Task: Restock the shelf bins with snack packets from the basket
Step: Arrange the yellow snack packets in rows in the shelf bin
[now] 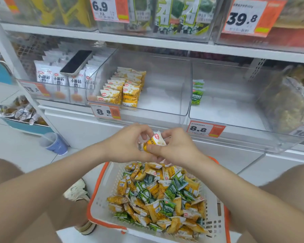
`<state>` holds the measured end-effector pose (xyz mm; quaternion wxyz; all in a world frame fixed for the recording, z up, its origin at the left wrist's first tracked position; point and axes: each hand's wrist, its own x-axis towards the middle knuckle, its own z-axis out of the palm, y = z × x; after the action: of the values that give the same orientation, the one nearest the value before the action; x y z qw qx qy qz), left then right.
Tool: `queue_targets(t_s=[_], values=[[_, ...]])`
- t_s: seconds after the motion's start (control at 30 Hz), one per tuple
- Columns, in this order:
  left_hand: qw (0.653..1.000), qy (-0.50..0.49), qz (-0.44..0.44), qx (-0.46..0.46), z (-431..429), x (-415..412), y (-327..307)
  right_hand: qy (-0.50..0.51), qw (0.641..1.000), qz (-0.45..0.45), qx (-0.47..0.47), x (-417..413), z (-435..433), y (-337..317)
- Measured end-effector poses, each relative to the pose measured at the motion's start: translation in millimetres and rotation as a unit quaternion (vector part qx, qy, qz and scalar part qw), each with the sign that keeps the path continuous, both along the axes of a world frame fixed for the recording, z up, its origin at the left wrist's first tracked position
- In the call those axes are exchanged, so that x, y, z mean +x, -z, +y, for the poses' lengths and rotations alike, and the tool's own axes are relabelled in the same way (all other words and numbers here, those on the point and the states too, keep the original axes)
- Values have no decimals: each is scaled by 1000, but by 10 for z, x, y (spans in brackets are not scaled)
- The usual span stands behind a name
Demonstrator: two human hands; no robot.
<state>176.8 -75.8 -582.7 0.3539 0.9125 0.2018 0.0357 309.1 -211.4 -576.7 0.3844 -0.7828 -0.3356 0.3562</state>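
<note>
Just above the basket (98,186), a shopworker's left hand (128,142) and right hand (175,148) meet on a yellow pkt (154,142), fingers of both curled and pinching it. Whether more pkts sit hidden in the left palm can't be told. The pkt hangs in front of the shelf and below the mid bin (165,85), not yet stocked.

Risks, judged from here: the grip is fingertips only, so a slip would likely drop the pkt back into the mixed pile (158,195) of yellow and green. With the colours jumbled, a hasty grab could land a pkt in the wrong bin, since green pkts (197,93) belong in the right bin (235,102). The yellow row (123,90) stands on edge at the mid bin's left side w/ bare floor beside it; a hard push could topple it. A phone (76,63) lies tilted on the white pkts next door, and a cup (54,143) stands on the floor near the left forearm. Either could be knocked by a careless reach.
</note>
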Motion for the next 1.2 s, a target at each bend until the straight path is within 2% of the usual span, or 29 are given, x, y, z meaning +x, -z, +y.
queue_targets(t_s=[0.1,0.17,0.23,0.37,0.53,0.6,0.7,0.8,0.87,0.93,1.0,1.07,1.2], values=[[997,-5,-33,-67,140,-4,-248,44,993,-36,99,66,70,-119],[988,-38,-78,-131,197,-3,-321,70,980,18,185,78,103,-189],[966,-97,-119,-208,198,1,-322,83,967,72,230,72,129,-222],[931,-168,-148,-289,164,44,-231,86,966,64,235,75,207,-157],[934,-175,-168,-262,195,55,-312,39,973,33,225,119,264,-159],[955,-156,-155,-197,256,44,-343,28,972,-3,234,124,315,-160],[981,-156,-117,22,463,26,-345,52,959,-81,265,139,434,-169],[957,-145,-71,242,670,4,-344,92,937,-163,296,222,608,-261],[926,-125,15,356,769,-13,-348,94,933,-223,268,305,826,-303],[908,-109,93,395,816,-23,-356,83,948,-235,200,395,1094,-307],[894,-88,145,415,842,-35,-355,72,970,-192,132,489,1407,-228],[884,-65,172,429,871,-49,-361,71,982,-158,75,559,1718,-122],[882,-30,191,429,936,-80,-376,44,985,-166,-5,605,2185,60]])
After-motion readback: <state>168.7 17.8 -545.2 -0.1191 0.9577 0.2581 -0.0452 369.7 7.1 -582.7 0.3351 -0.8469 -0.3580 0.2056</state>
